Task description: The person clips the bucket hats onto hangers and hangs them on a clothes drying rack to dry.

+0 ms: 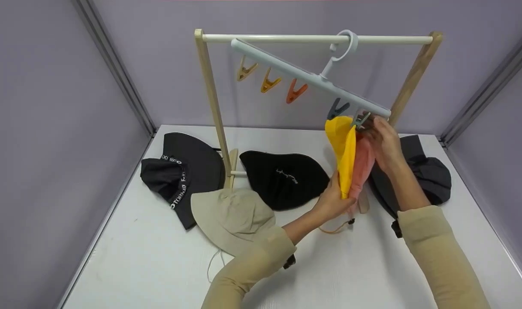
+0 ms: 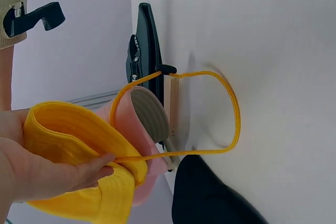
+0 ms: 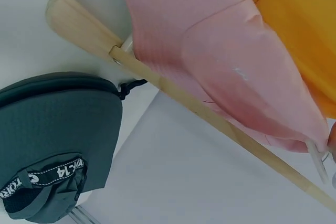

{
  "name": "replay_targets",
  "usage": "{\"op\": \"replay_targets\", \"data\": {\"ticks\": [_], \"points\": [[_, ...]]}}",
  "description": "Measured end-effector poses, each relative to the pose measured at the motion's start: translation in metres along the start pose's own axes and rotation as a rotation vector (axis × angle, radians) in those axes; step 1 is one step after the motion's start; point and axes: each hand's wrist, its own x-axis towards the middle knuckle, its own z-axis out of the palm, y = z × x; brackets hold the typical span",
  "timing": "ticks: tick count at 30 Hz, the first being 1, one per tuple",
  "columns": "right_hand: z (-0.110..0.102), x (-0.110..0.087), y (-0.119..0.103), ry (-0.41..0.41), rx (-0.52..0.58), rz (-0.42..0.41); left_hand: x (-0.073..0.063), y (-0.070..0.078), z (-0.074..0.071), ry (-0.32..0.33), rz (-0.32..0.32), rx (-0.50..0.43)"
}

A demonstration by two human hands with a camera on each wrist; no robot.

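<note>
A yellow bucket hat [image 1: 342, 143], folded, hangs close against a pink hat [image 1: 362, 161] under the low right end of the tilted hanger [image 1: 282, 64]. From below, my left hand [image 1: 331, 201] grips the yellow hat; its fingers and thumb pinch the fabric in the left wrist view. An orange cord [image 2: 237, 114] with a black toggle dangles from that hat. At the hanger's end, my right hand [image 1: 387, 143] pinches a grey-green clip [image 1: 360, 120] right at the hats' upper edge. Only a fingertip [image 3: 332, 140] shows in the right wrist view, beside the pink hat's tip.
The hanger's hook [image 1: 351, 43] sits on the rack's white rod [image 1: 269, 38]. Several other clips, including an orange one [image 1: 296, 91], hang along it. On the table lie a black hat [image 1: 282, 180], a beige hat [image 1: 235, 214] and dark visors [image 1: 192, 159] at both sides.
</note>
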Motion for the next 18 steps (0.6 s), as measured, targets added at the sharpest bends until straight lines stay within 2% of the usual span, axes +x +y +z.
{"op": "replay_targets", "data": {"ticks": [5, 8, 11, 15, 18], "points": [[0.001, -0.006, 0.007, 0.033, -0.057, -0.048, -0.001, -0.002, -0.002, 0.024, -0.013, 0.032], [0.005, -0.01, 0.012, 0.082, -0.109, -0.082, -0.002, -0.004, -0.004, 0.037, -0.016, 0.047], [0.012, -0.016, 0.016, 0.183, -0.162, -0.13, -0.004, -0.005, -0.007, 0.044, -0.02, 0.034], [0.022, -0.025, 0.018, 0.371, -0.201, -0.18, -0.008, -0.009, -0.011, 0.041, -0.029, -0.029], [0.029, -0.032, 0.019, 0.442, -0.218, -0.208, -0.011, -0.012, -0.015, 0.037, -0.03, -0.082]]}}
